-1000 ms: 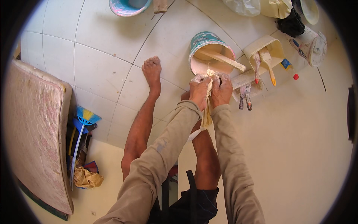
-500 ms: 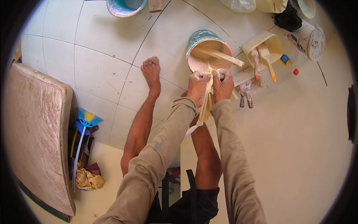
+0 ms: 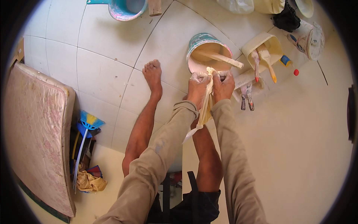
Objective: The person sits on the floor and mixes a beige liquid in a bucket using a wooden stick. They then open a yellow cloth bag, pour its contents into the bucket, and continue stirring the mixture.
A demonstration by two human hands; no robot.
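Note:
In front of me, both hands pinch a limp, cream-coloured plastic bag [image 3: 206,110] by its bunched upper part. My left hand [image 3: 197,86] is closed on one side of the gathered plastic, and my right hand [image 3: 223,86] on the other. Pale, dried material coats the fingers of both. Below them the bag hangs down in a narrow twist, its pale tail crossing my right leg. Just beyond the hands a teal bucket [image 3: 204,38] stands tilted toward me in view, with pinkish-cream material inside. A flat wooden stick [image 3: 223,59] leans in it, its end over the rim.
Right of the bucket is a cream tub [image 3: 278,43] with two brushes [image 3: 265,56] in it. Smeared scrapers [image 3: 247,98] lie nearby, beside a small blue-and-yellow bottle [image 3: 285,60]. A blue dipper [image 3: 128,15] is at the far left. A mattress [image 3: 41,130] and broom [image 3: 90,120] stand left.
The view has shifted slightly, so the floor things sit a little lower. Both hands keep their hold on the bag at nearly the same spot.

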